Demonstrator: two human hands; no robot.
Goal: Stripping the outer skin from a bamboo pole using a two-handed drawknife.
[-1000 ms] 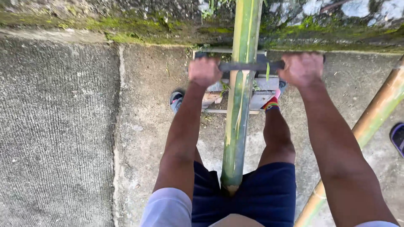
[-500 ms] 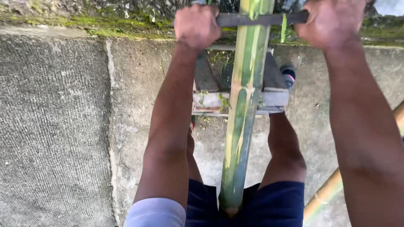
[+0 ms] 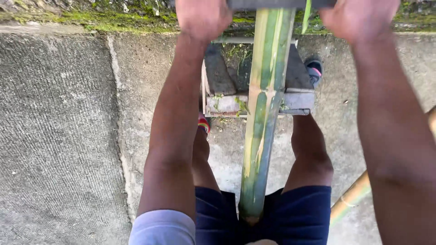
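A long green bamboo pole [image 3: 264, 113] runs from between my thighs up across a small wooden stand [image 3: 254, 102] on the concrete. A dark flat blade [image 3: 272, 3] lies crosswise on the pole at the top edge of the view. My left hand [image 3: 203, 17] is closed around the blade's left end, and my right hand [image 3: 359, 18] is closed around its right end. Both arms are stretched forward. A thin green strip of bamboo skin [image 3: 307, 16] curls off by the blade.
A mossy stone kerb [image 3: 91, 16] borders the concrete slab [image 3: 59, 136] at the top. A second bamboo pole [image 3: 359, 193] lies diagonally at the lower right. My feet wear sandals [image 3: 313, 72] beside the stand.
Both hands have pushed the blade farther away along the pole, from just above the stand to the top edge of the view. The camera has come closer.
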